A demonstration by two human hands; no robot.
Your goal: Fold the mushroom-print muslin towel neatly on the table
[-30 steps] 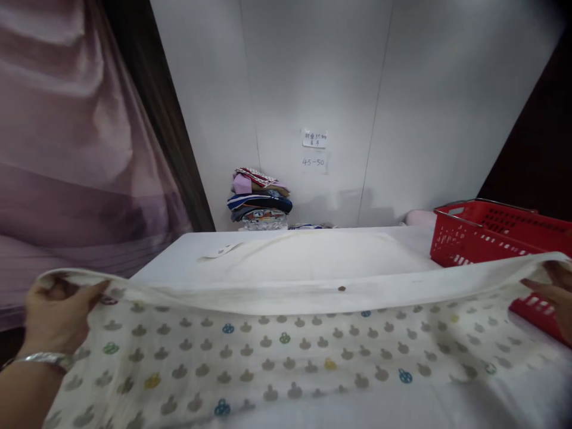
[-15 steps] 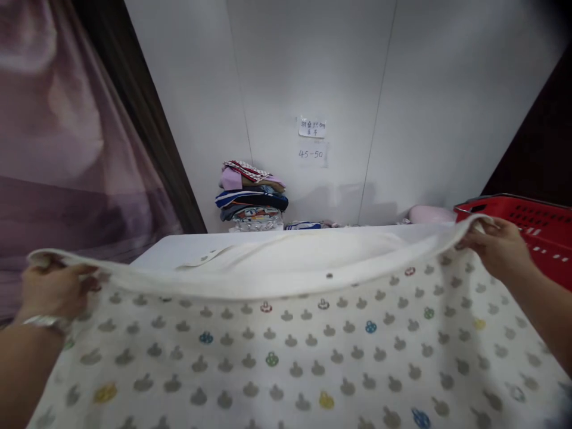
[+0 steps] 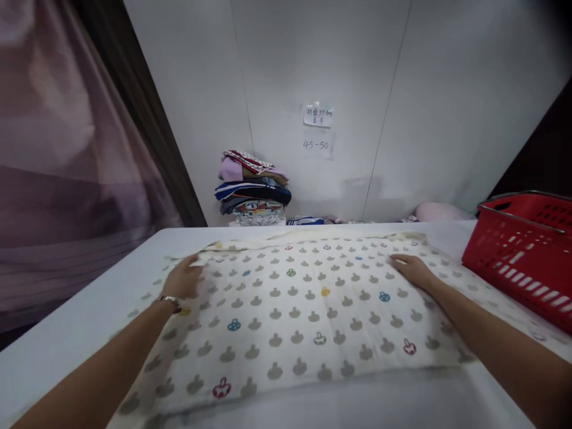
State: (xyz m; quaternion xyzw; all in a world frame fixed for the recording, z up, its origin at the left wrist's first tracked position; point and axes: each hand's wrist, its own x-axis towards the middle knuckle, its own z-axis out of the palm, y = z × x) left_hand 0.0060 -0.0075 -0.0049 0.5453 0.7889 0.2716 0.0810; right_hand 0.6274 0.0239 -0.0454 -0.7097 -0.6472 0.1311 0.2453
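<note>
A white cloth (image 3: 286, 310) printed with grey and a few coloured mushroom shapes lies spread over the white table. Its near edge runs across above the table's front, and a few shallow wrinkles show at the far edge. On the left part of the cloth rests my left hand (image 3: 184, 279), slightly blurred, fingers extended and holding nothing; a bracelet circles that wrist. My right hand (image 3: 413, 271) lies palm down towards the cloth's right side, its fingers stretched out over the fabric.
A red plastic basket (image 3: 527, 256) stands at the table's right, touching or close to the fabric there. Behind the table rises a stack of folded clothes (image 3: 253, 187). Paper notes (image 3: 318, 143) hang on the wall, and a pinkish curtain (image 3: 75, 179) covers the left.
The cloth was held up by its top edge in both hands. Now it lies on the table, let go, and both hands have moved inward onto it.
</note>
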